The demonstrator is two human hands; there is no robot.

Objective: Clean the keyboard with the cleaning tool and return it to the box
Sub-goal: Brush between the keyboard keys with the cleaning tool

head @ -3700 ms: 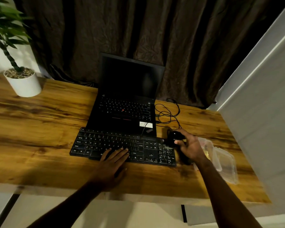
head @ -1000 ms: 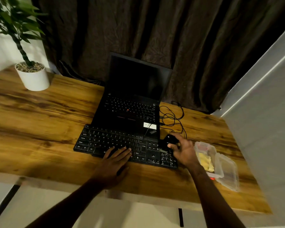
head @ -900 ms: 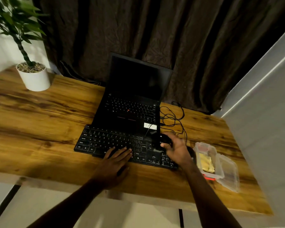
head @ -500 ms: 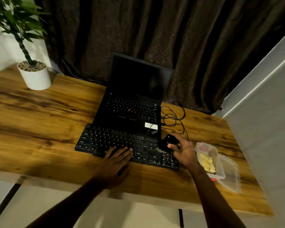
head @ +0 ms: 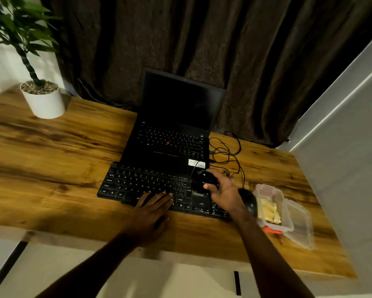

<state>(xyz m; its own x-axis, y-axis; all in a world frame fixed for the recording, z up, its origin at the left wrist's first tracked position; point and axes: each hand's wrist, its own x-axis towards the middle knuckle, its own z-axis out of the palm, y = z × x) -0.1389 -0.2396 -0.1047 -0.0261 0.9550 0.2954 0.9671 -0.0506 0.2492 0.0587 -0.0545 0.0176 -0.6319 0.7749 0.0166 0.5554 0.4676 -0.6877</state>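
Hands: left hand (head: pixel 153 209) flat on one keyboard (head: pixel 133 182), right hand (head: pixel 224 192) grasping one cleaning tool (head: pixel 204 180).

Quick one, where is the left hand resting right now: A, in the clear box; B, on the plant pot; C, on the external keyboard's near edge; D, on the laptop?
C: the left hand lies with straight fingers on the near edge of the keyboard, in front of the laptop.

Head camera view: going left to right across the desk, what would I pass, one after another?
potted plant → left hand → right hand holding the cleaning tool → black mouse → clear box → its open lid. The keyboard and laptop span the middle, so they are left out.
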